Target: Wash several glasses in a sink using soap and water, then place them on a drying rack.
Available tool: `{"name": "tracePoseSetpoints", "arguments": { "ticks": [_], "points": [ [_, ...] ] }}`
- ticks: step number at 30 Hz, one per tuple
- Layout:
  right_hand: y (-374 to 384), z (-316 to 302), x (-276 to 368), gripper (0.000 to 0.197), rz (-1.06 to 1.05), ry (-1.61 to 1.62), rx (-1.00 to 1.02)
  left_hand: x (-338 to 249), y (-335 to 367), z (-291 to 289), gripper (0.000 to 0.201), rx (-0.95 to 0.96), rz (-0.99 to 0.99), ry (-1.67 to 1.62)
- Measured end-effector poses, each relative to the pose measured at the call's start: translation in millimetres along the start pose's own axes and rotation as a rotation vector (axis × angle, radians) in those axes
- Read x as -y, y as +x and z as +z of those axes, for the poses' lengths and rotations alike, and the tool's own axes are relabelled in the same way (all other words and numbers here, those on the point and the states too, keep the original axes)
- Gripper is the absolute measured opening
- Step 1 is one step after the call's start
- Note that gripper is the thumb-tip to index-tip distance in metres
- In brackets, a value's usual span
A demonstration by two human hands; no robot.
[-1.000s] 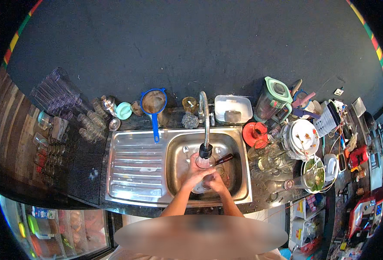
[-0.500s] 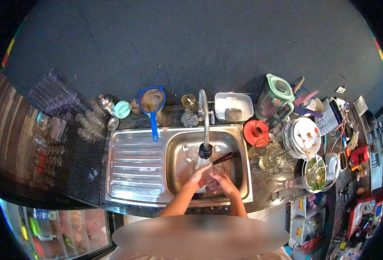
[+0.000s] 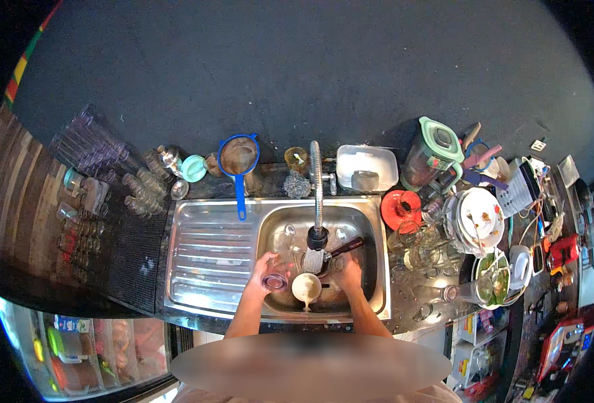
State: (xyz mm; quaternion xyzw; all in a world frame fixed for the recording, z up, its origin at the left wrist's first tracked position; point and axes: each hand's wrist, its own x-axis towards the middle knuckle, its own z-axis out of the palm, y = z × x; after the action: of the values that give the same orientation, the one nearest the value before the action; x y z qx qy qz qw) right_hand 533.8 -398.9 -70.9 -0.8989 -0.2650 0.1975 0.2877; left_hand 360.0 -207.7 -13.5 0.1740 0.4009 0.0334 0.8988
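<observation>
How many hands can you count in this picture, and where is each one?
2: the left hand holds a glass at the basin's left edge; the right hand is over the basin's right side.

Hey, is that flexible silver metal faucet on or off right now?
On: whitish water streams from its round black nozzle into the silver steel sink.

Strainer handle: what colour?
Blue; the strainer handle shows best in the head view.
</observation>
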Motion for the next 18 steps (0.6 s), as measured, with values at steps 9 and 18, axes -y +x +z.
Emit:
{"name": "tracePoseSetpoints", "arguments": {
  "ticks": [9,18],
  "points": [
    [36,-19,17,0.045,-0.077,0.197,-0.459,6,-19,-16,0.032,0.005,0.035,-0.014],
    [-27,32,-7,0.039,-0.273,-0.146,0.516,4,-12,-14,0.032,0.036,-0.005,-0.027]
  ]
}}
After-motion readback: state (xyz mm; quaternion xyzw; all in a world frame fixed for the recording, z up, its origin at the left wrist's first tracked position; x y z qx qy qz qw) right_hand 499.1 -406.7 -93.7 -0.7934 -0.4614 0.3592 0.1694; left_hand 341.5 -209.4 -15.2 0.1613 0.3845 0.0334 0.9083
